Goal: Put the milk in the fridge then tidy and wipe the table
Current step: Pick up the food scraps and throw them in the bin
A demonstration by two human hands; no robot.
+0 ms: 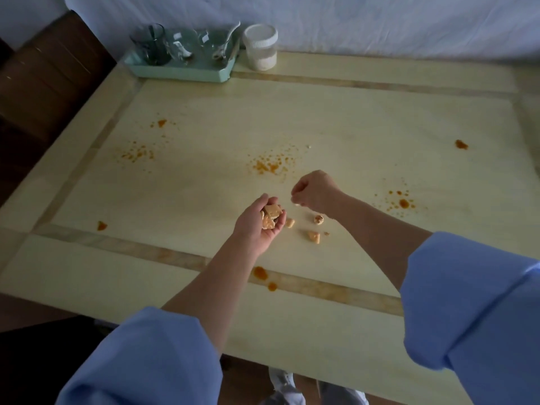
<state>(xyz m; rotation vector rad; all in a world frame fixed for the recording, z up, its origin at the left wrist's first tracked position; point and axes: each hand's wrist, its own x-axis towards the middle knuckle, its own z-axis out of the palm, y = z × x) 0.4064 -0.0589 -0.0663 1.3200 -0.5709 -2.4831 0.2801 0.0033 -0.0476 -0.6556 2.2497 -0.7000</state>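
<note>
Well nearer than the tray (178, 75) of glasses (149, 43), on the table (336, 112), the left hand (255, 228) cupped biscuit pieces (270, 215) in curled fingers (265, 199); the right hand (317, 190) pinched a pale crumb (296, 203). Beside the tray, a jar (261, 39) held pale powder (263, 62).

Pale cream table (321, 112) spattered with orange stains (267, 166); a few broken biscuit pieces (313, 236) lie near its centre.

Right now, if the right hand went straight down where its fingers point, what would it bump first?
Probably the bare table just under its curled fingers, though how high it hovers is unclear. The right hand points down beside the loose biscuit pieces, not onto them.
</note>
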